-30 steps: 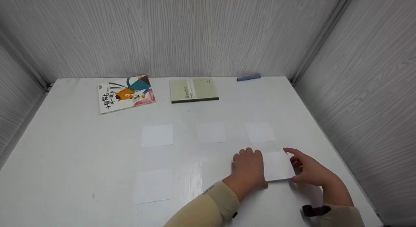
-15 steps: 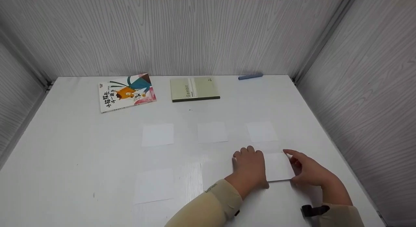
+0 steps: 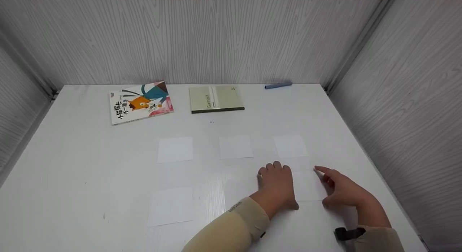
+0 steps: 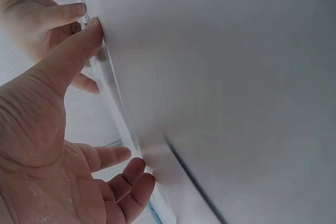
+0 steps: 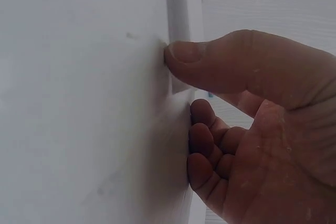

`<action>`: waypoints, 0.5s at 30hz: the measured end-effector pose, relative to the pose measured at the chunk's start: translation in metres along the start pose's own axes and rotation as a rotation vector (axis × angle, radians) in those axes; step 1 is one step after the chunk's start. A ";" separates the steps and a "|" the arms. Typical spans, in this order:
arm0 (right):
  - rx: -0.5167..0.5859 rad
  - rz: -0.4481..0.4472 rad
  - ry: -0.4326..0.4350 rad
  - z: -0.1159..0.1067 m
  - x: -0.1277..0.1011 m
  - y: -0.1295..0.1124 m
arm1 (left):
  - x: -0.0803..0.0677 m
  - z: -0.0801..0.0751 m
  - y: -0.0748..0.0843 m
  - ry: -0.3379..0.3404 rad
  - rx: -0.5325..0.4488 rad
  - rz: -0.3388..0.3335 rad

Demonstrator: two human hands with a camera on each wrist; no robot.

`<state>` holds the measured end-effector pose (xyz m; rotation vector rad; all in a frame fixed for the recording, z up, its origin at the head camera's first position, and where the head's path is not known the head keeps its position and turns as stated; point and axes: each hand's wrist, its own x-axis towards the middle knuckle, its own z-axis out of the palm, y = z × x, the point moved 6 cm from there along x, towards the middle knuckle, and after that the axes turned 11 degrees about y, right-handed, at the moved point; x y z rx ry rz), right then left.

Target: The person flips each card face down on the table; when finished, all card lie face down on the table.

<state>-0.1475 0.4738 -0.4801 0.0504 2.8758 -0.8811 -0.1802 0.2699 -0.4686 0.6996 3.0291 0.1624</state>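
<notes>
A white square sheet of paper lies between both hands on the white table, close to flat. At its left side my left hand holds it, back of the hand up, thumb at the near edge and fingers at the far side. My right hand holds the right side, index fingertip at the far corner and thumb at the near one. In the right wrist view the thumb meets the paper's edge. The left wrist view shows the left thumb close to the right hand.
Several other white sheets lie flat, including a near-left sheet and a back-left sheet. Along the back are a picture book, a green notebook and a blue pen. Panels stand around the table.
The sheet between the hands has come down onto the table; its near edge looked raised and dark before. Both hands have barely shifted.
</notes>
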 end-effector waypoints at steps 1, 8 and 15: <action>0.001 0.000 -0.003 0.000 0.000 0.000 | 0.000 0.000 0.000 -0.006 -0.001 -0.004; 0.027 -0.018 -0.006 -0.003 0.001 0.004 | 0.000 0.000 0.001 0.001 0.000 -0.011; 0.095 -0.018 0.090 -0.011 0.002 -0.004 | -0.009 -0.015 -0.016 0.071 -0.174 0.007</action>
